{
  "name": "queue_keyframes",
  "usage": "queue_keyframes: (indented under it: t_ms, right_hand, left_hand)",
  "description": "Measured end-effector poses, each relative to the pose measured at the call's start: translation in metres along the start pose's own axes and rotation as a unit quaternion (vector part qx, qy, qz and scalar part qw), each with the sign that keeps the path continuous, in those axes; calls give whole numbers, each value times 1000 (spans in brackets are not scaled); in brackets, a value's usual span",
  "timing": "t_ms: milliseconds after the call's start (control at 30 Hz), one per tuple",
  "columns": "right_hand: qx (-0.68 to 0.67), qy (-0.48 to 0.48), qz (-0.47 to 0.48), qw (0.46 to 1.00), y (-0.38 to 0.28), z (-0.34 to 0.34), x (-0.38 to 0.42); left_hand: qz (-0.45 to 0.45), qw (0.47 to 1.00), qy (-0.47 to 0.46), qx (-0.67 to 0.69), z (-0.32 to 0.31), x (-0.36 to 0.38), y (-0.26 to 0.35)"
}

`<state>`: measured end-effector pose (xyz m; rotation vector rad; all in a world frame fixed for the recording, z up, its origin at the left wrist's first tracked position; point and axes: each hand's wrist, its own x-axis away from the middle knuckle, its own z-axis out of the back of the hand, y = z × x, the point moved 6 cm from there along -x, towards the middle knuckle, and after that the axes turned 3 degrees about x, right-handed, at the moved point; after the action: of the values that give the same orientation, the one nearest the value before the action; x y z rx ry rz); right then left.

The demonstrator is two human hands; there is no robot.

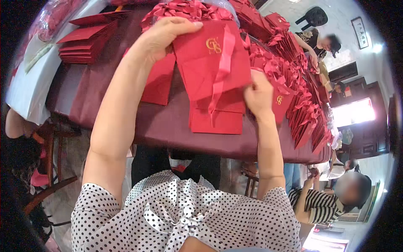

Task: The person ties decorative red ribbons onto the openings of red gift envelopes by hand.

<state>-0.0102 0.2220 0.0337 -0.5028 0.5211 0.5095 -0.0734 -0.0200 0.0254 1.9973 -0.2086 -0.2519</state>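
A red gift pouch [197, 54] with a gold monogram and a pink-red ribbon [226, 52] hangs tilted over the table in front of me. My left hand [174, 35] pinches its upper left corner, the thumb lying along the top edge. At its lower right edge, my right hand [259, 94] is closed, fingers curled against the pouch's side. Below lies a small stack of plain red pouches [216, 122], partly covered by the held one. Another flat red piece [157, 84] rests on the table beneath my left wrist.
A dark red cloth covers the table [184, 143]. Ribboned red pouches [304, 113] are piled along the right, with more ribbons [189, 10] at the back. Folded red pouches [86, 42] stand at left beside a white box [31, 90]. Other people [325, 197] are at right.
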Motion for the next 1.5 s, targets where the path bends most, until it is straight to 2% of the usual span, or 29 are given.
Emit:
queue_keyframes:
  t_ms: [33, 67, 167, 233, 300, 367, 400, 433, 533, 633, 667, 733, 767, 800, 833, 900, 967, 1000, 1067, 1100, 1200, 1267, 1333, 1367, 1433, 1467, 1500]
  right_hand:
    - [-3, 68, -18, 997, 5, 13, -1]
    - [-81, 111, -28, 990, 9, 23, 0]
    - [39, 140, 206, 968, -48, 49, -6]
    - [51, 94, 247, 963, -61, 64, -4]
    - [33, 109, 193, 974, -58, 81, -1]
    - [90, 34, 266, 959, -81, 82, 7]
    - [136, -41, 306, 941, -95, 69, 16]
    - [162, -83, 351, 918, -101, 53, 28]
    - [187, -41, 372, 908, -104, 21, 37]
    - [189, -26, 406, 894, -114, 6, 41]
    - [159, -37, 414, 895, -118, 7, 38]
    - [101, 4, 436, 894, -123, 7, 35]
    - [37, -16, 427, 903, -122, 10, 29]
    - [39, -15, 428, 903, -121, 11, 28]
    - [-25, -80, 370, 925, -113, 9, 22]
    - [-123, -175, 233, 949, -102, 13, 5]
    - [-148, -101, 89, 980, -89, 22, -14]
    - [-215, -114, -60, 968, -79, 21, -22]
    - [-154, -21, 22, 988, -64, 17, -41]
    - [-176, -32, -19, 984, -51, 9, -46]
    - [-113, -8, -34, 993, -39, -8, -43]
    - [-133, -8, -32, 991, -32, -13, -38]
    - [-140, -24, -72, 987, -20, -13, -33]
    - [-33, 41, 71, 996, -31, -1, -34]
    - [57, 154, 113, 980, -46, 25, -34]
    - [36, 196, 117, 973, -41, 41, -36]
    - [-126, 237, 4, 963, -24, 55, -32]
  left_hand:
    - [13, 1000, -9, -10, -2, -1, -5]
    - [2, 1000, -24, -6, -5, -1, -7]
    - [32, 999, -34, 16, -10, 6, -2]
    - [44, 997, -53, 34, -7, 2, -5]
    - [7, 1000, -19, 23, -4, 2, -3]
    - [17, 1000, -22, -11, -8, 3, -2]
    - [15, 999, -26, -15, -11, 5, -4]
    - [33, 997, -68, 19, -14, 1, -9]
    - [22, 1000, -18, -1, -16, 3, -14]
    - [45, 998, -49, 22, -19, 0, -23]
    - [47, 998, -43, 7, -17, -6, -29]
    - [50, 998, -34, -13, -22, -2, -27]
    - [40, 998, -38, -34, -23, -3, -29]
    - [38, 998, -39, -34, -24, -3, -31]
    - [45, 997, -35, -49, -24, -3, -34]
    - [53, 994, -37, -91, -23, -6, -42]
    - [41, 995, -48, -77, -29, -7, -46]
    - [31, 996, -58, -63, -32, -6, -49]
    - [34, 994, -56, -90, -32, -6, -54]
    - [40, 996, -42, -61, -36, -2, -51]
    - [62, 997, -20, -38, -33, -3, -53]
    - [84, 996, -15, -38, -33, -2, -60]
    - [85, 996, -7, -20, -39, -1, -61]
    - [74, 997, 6, -34, -40, -1, -60]
    - [73, 997, 8, -40, -40, -2, -61]
    - [67, 997, 12, -46, -39, -2, -60]
    - [66, 997, 13, -46, -38, -3, -61]
